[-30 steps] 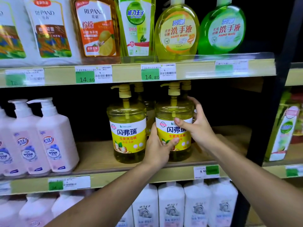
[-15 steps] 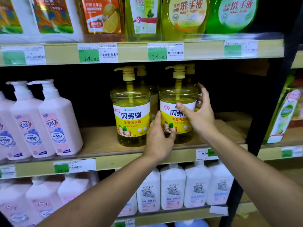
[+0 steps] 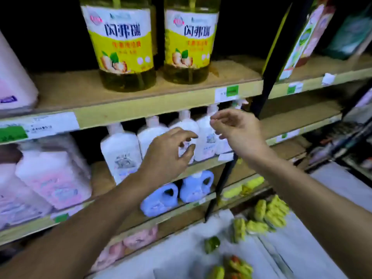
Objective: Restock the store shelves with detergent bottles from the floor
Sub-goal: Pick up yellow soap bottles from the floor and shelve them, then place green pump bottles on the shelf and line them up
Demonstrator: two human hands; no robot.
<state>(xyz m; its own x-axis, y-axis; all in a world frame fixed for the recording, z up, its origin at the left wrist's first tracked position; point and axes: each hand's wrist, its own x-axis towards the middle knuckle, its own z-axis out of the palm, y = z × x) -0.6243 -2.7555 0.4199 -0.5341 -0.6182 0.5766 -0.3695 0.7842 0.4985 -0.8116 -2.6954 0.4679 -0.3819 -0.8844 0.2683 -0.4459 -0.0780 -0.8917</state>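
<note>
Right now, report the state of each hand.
Left hand: open, fingers loosely curled, holding nothing.
Right hand: open, fingers loosely curled, holding nothing.

I see bare shelf (image 3: 231, 71) right of the yellow bottles (image 3: 189, 43), up to the black post (image 3: 269, 73), centre right.

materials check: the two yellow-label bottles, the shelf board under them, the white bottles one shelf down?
The left yellow-label bottle and right yellow-label bottle: probably clear glossy plastic, since yellow liquid shows through below the labels. The shelf board: looks like bare particleboard or wood, with a matte, speckled tan surface. The white bottles: seemingly opaque smooth plastic, but blur hides the sheen.
</note>
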